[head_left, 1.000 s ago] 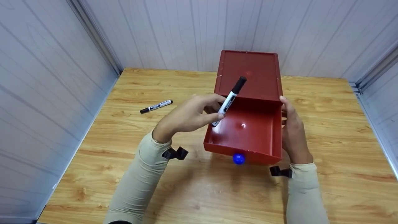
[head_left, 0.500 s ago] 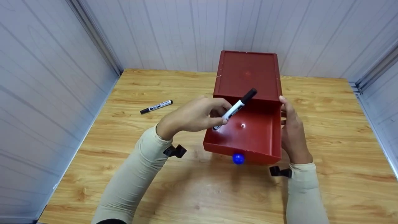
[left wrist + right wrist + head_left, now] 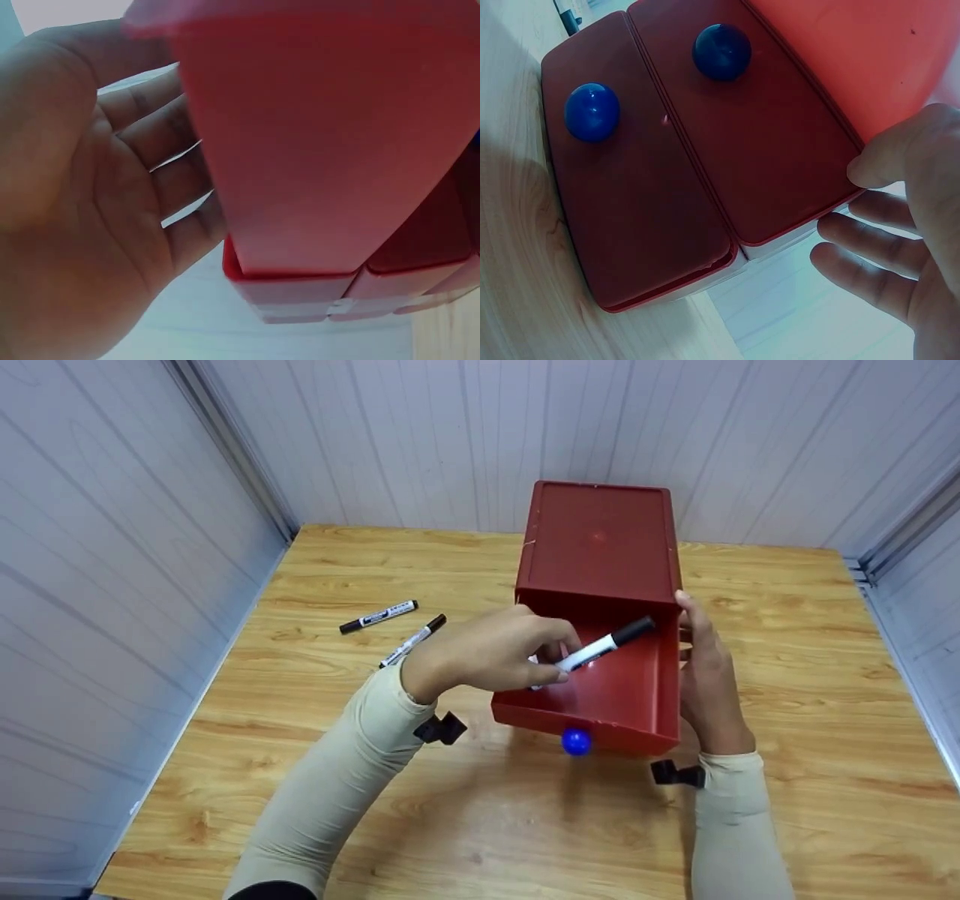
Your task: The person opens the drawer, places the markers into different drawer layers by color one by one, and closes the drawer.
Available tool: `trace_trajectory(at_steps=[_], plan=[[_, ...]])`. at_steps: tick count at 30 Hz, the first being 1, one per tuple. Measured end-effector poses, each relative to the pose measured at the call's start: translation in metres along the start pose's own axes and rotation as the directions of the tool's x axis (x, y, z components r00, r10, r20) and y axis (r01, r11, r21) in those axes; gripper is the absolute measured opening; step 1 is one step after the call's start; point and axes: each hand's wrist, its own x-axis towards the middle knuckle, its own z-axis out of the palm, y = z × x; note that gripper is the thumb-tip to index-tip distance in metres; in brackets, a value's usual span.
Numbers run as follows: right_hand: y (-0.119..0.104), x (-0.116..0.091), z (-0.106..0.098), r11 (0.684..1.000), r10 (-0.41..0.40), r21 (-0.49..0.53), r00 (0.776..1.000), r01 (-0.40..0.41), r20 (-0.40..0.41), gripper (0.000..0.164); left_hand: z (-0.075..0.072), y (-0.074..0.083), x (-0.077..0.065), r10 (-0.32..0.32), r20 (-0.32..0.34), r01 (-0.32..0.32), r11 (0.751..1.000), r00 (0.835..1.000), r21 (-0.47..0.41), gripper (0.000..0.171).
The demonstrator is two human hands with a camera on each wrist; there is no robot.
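Note:
My left hand (image 3: 499, 651) pinches a white marker with a black cap (image 3: 592, 652) between thumb and fingers. The marker slants over the pulled-out red drawer (image 3: 626, 697), its cap up and to the right. In the left wrist view the left hand (image 3: 82, 165) shows palm and fingers; the drawer wall (image 3: 330, 150) covers the fingertips and the marker is hidden. With straight fingers, my right hand (image 3: 706, 682) touches the right side of the red drawer cabinet (image 3: 600, 544), near its front. The right wrist view has that hand (image 3: 922, 217) at the cabinet's edge.
Two more markers lie on the wooden table to the left: a farther one (image 3: 379, 616) and a nearer one (image 3: 412, 642) beside the left wrist. A blue knob (image 3: 576, 742) sticks out from the drawer front. Lower drawers (image 3: 637, 202) are closed, and panelled walls surround the table.
My left hand has moved right and lower over the drawer, and its marker tilts closer to level. The nearer table marker has come into view behind the arm. The right hand stays put.

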Motion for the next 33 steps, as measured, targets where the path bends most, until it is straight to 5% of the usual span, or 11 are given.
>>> trace_trajectory(at_steps=[20,33], plan=[[0.0,0.001,0.001,0.999,0.005,-0.037,1.0,-0.006,-0.02,0.08,0.02,0.0,0.011,-0.012,0.09,-0.012,0.968,0.996,0.252,0.013],[-0.002,0.0,0.001,1.0,0.009,-0.025,0.999,-0.01,-0.04,0.081,0.021,0.0,0.01,-0.015,0.1,-0.014,0.959,0.995,0.282,0.015]])
